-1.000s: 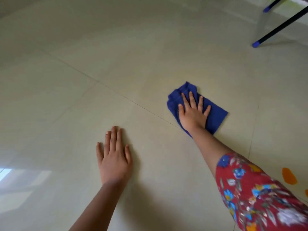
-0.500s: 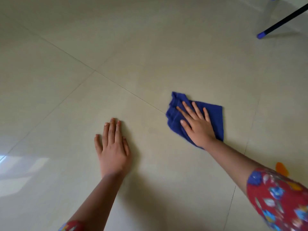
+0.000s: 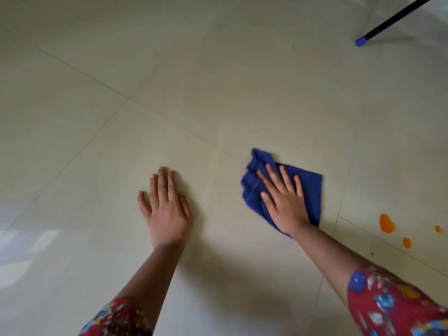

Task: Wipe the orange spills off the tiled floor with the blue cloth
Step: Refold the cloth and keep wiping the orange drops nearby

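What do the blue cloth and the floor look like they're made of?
The blue cloth: soft woven or terry fabric, matte; it bunches into folds at its left edge. The floor: large glazed tiles, probably ceramic or porcelain, glossy; thin grout lines and a bright reflection show.

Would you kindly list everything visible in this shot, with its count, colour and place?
blue cloth: one, dark blue, on the floor right of centre, under the right hand
orange spills: three blots and a tiny speck, orange, on the floor at the right edge, apart from the cloth
tiled floor: one, pale beige with thin grout lines, fills the view
pole: one, black with a blue tip, slanted, top right
sleeves: two, red floral, bottom edge
left hand: one, flat on bare floor
right hand: one, flat on the cloth, fingers spread
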Available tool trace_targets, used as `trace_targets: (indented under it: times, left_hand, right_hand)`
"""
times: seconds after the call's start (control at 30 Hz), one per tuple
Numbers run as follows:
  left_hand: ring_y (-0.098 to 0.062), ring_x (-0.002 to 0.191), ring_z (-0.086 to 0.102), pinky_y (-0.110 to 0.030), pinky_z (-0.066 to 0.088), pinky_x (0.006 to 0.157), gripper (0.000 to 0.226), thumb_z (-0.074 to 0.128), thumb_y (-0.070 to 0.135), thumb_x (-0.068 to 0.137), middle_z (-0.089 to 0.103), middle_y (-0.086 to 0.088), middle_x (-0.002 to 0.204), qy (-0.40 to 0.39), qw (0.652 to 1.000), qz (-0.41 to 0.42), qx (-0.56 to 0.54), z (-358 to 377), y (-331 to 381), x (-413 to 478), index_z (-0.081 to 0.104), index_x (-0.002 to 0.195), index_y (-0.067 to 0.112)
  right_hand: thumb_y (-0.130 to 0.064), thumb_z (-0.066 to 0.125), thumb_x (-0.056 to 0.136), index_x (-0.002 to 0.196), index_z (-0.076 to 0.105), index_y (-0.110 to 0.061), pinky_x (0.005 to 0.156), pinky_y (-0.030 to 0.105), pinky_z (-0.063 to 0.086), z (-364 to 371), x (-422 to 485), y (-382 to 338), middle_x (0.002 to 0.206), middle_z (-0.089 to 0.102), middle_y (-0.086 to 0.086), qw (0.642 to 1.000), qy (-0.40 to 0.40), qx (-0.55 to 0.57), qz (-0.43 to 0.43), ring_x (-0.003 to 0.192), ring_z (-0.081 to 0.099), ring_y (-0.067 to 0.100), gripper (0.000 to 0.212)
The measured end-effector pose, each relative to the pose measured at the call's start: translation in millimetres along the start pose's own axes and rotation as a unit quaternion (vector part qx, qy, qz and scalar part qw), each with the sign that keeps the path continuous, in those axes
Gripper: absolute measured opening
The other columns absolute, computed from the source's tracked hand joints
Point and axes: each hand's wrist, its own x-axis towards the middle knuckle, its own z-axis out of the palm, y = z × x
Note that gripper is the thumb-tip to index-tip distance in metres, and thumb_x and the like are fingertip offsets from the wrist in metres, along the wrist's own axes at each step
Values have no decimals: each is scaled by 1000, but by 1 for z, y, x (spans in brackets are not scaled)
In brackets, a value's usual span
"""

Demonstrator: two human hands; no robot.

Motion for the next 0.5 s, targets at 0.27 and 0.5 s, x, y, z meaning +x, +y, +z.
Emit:
trace_targets:
  times: [0.27, 0.5]
  left_hand:
    - [-22, 145, 25, -47, 6, 118, 50, 28, 32, 98, 33, -1, 156, 8, 985, 167, 38, -2, 0, -5, 48, 140, 14]
    - [-18, 149, 7, -38, -6, 118, 67, 23, 49, 92, 12, 1, 162, -74, 967, 243, 22, 24, 92, -22, 31, 150, 16]
  right_hand:
    - [-49, 27, 99, 153, 16, -40, 117, 55, 12, 4, -49, -8, 162, 13, -7, 973, -27, -26, -229, 150, 11, 27, 55]
    - [-51, 12, 96, 152, 18, -35, 115, 56, 17, -5, 41, 125, 162, 12, -9, 999, 1, 16, 41, 149, 13, 23, 59]
